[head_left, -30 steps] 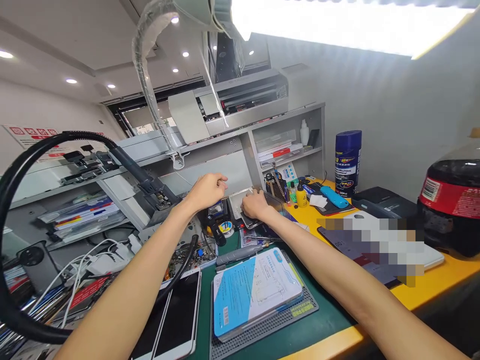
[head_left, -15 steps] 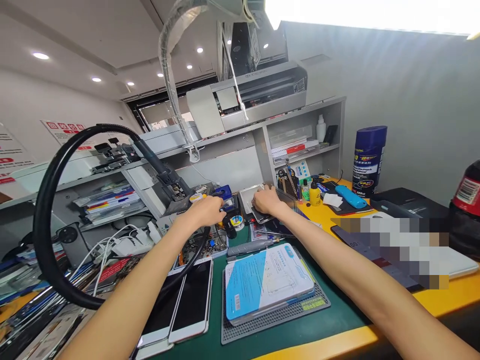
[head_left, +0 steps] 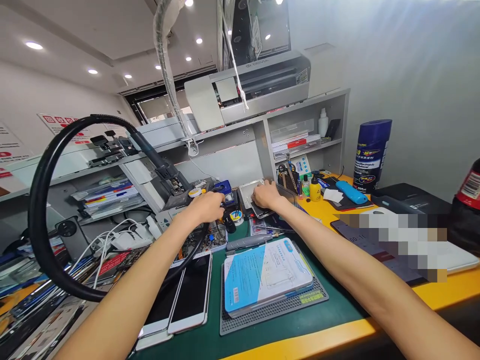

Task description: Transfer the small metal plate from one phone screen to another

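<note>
At the back of the bench, my left hand (head_left: 208, 206) is curled with its fingertips turned down. What it holds, if anything, is hidden; a small black cylinder (head_left: 229, 221) stands just under its fingers. My right hand (head_left: 267, 194) bends its fingers over a flat dark panel (head_left: 258, 212) with a pale edge, lying beside a silvery tray (head_left: 245, 192). Its fingertips are partly hidden. Between the two hands sits a small spool (head_left: 236, 216) with a yellow and blue label. Behind my left hand is a blue box (head_left: 222, 187).
In front lies a blue-and-white boxed pack (head_left: 268, 277) on a grey ridged mat (head_left: 277, 310). White-framed tablets (head_left: 190, 295) rest at left, under a thick black hose (head_left: 35, 210). A grey pen-shaped tool (head_left: 249, 242), yellow bottle (head_left: 315, 190) and blue spray can (head_left: 371, 155) stand or lie around.
The view has tilted slightly, so the overhead lamp has left the top of the picture. Both hands stay at nearly the same places, with only slight finger movement.
</note>
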